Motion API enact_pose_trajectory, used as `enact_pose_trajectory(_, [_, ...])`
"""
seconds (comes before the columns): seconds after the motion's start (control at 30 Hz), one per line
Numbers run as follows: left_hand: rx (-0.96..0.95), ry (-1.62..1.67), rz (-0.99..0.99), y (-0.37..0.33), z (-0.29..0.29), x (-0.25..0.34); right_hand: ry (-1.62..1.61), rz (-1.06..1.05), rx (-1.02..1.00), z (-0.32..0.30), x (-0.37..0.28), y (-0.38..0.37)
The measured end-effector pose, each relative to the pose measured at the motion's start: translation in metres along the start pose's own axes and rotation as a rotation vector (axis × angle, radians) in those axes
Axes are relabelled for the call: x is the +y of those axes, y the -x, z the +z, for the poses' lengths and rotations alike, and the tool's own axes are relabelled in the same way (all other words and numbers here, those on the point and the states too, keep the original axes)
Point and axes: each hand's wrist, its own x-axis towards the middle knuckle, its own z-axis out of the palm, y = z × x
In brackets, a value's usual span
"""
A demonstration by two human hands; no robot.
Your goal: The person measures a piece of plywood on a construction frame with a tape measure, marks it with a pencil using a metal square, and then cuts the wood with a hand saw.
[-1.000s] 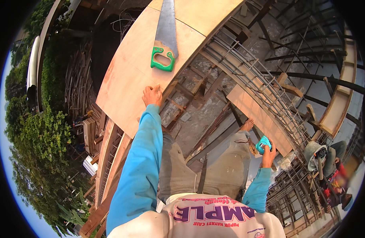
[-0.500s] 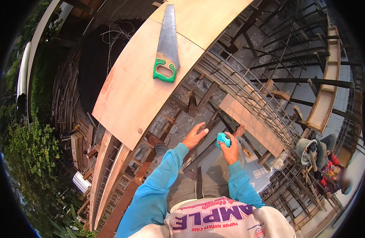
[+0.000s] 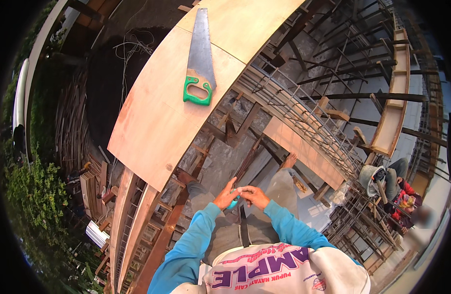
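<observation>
My left hand (image 3: pixel 226 196) and my right hand (image 3: pixel 255 194) meet in front of my chest, fingertips touching. Both close around a small teal object (image 3: pixel 232 205) that peeks out under the left fingers. A dark narrow strip (image 3: pixel 243 228) hangs straight down below the hands. Both sleeves are light blue. Farther ahead, out of reach of both hands, a handsaw with a green handle (image 3: pixel 197 91) lies flat on a large plywood sheet (image 3: pixel 154 132).
A long steel rebar cage (image 3: pixel 304 115) runs diagonally to the right of the plywood, with a wooden plank (image 3: pixel 304 152) beside it. My bare foot (image 3: pixel 289 160) rests on timber framing. Another person (image 3: pixel 392 183) crouches at the lower right. Stacked timber and greenery lie at the left.
My left hand came off the plywood edge and drew back to my chest. My right hand brought the teal object in from the right, and both hands now meet on it.
</observation>
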Motion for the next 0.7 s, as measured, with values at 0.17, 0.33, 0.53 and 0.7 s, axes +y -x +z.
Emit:
enact_pose_trajectory(0.17, [0.060,-0.102,-0.042,0.018,-0.005,0.002,-0.363,-0.039,0.199,0.017,-0.012,-0.003])
enact_pose_trajectory(0.33, [0.040,-0.088,-0.206,0.048,-0.042,-0.037,-0.565,-0.311,0.358,-0.021,-0.076,-0.018])
enact_pose_trajectory(0.53, [-0.083,-0.063,-0.125,0.091,-0.077,-0.067,-0.718,-0.715,0.585,-0.130,-0.182,-0.044])
enact_pose_trajectory(0.7, [0.021,0.009,-0.096,0.096,-0.087,-0.075,-0.342,-0.566,0.518,-0.081,-0.192,-0.063])
